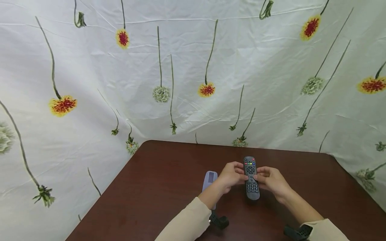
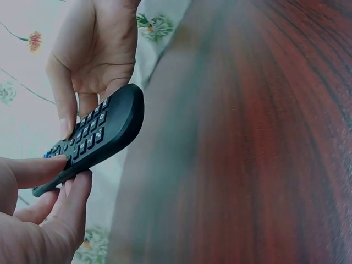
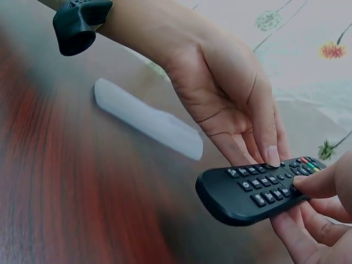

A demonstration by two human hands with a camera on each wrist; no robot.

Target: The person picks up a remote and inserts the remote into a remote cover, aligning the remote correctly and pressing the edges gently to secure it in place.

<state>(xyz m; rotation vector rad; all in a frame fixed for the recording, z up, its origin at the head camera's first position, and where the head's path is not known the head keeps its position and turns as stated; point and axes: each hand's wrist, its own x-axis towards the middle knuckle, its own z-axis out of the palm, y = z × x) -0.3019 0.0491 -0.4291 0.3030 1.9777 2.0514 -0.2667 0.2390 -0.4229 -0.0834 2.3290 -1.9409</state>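
A black remote control [image 1: 251, 187] is held up between both hands over the table, its button side facing up. In the head view its far end shows a red button and a row of coloured ones. My left hand [image 1: 230, 176] pinches its left edge, thumb on top and fingers beneath. On the opposite edge my right hand [image 1: 272, 181] grips it the same way, as the right wrist view shows, its thumb [image 3: 316, 184] on the buttons. Beside and partly behind the left forearm lies a pale, slim, remote-shaped object [image 3: 148, 118] with a darker rectangle near its far end.
The dark reddish-brown wooden table [image 1: 169, 180] spreads beneath the hands. A white cloth [image 1: 187, 67] printed with flowers hangs behind it and along its sides. Black wrist cameras [image 1: 221, 221] are strapped at both cuffs.
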